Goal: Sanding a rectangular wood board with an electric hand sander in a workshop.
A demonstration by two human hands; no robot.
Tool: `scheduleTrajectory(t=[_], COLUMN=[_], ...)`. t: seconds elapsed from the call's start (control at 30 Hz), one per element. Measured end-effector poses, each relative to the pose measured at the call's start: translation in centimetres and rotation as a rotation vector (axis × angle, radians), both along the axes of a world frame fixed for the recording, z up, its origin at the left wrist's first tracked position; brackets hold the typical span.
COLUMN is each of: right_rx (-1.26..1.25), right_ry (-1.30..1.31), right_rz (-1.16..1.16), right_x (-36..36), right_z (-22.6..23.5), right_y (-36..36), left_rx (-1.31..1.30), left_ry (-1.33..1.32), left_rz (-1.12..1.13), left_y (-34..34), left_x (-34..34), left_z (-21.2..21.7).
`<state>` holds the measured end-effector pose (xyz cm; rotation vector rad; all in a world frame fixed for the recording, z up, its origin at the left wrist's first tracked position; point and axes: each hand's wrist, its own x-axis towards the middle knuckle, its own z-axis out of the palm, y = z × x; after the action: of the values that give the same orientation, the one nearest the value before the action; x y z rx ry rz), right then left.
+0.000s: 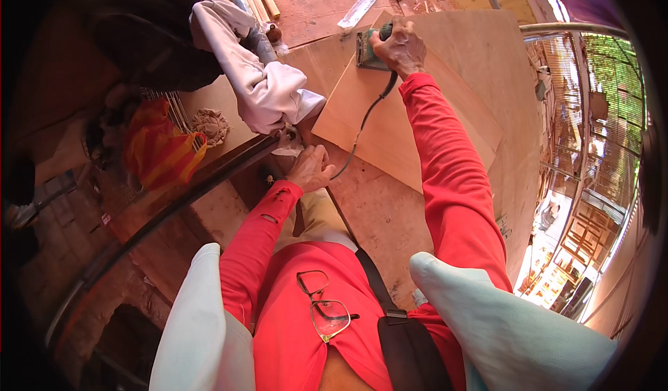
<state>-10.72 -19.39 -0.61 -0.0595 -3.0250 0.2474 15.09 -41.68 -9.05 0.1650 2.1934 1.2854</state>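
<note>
My right hand (406, 48) grips a green electric sander (371, 51) near the far edge of a thin wooden panel (390, 123). The sander's flat base rests on the panel. A black power cord (363, 121) runs from it back toward me. Close to my body, my left hand (312, 169) is closed, fingers bent, where the cord reaches it. The cord disappears at this hand, and the hand partly hides its own grip. The panel lies at an angle on a larger wooden board (511, 105).
A pale cloth (264, 88) drapes over a metal pipe at left. Beside it are a red and yellow bag (163, 147) and a crumpled beige cloth (210, 126). A dark curved bar (188, 194) crosses on the left. Eyeglasses (327, 314) hang on my red shirt.
</note>
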Motion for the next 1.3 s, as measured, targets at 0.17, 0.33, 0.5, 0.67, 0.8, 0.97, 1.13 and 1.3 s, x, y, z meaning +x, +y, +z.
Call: scheduleTrajectory(t=[0.17, 0.33, 0.5, 0.67, 0.8, 0.97, 1.13, 1.3], right_rx=[-0.003, 0.007, 0.039, 0.052, 0.071, 0.020, -0.005, 0.022], right_ry=[-0.061, -0.062, -0.050, -0.019, -0.009, -0.030, -0.020, -0.046], right_rz=[-0.096, -0.195, -0.286, -0.361, -0.436, -0.496, -0.538, -0.617], right_x=[1.6, 3.7, 5.8, 8.0, 11.0, 12.6, 15.6, 18.6], right_z=[0.5, 0.0, -0.7, -1.0, -0.7, -1.1, -0.8, -1.0], right_y=[2.5, 6.3, 10.2, 15.1, 19.4, 21.5, 25.7, 32.1], left_rx=[-0.002, -0.034, -0.031, -0.076, -0.113, -0.391, -0.483, -0.330], left_ry=[0.040, 0.029, 0.077, 0.114, 0.620, 0.754, 0.475, 0.657], left_rz=[-0.004, -0.046, -0.060, -0.098, 0.023, 0.100, -0.041, -0.008], left_y=[-0.1, 0.1, -0.4, -0.2, 4.0, 4.8, 5.1, 8.9], left_x=[0.1, -0.1, -0.5, -0.8, -4.5, -15.8, -19.1, -15.7], left_z=[-0.5, -0.4, -0.1, 1.3, 3.8, -2.9, -8.1, -6.5])
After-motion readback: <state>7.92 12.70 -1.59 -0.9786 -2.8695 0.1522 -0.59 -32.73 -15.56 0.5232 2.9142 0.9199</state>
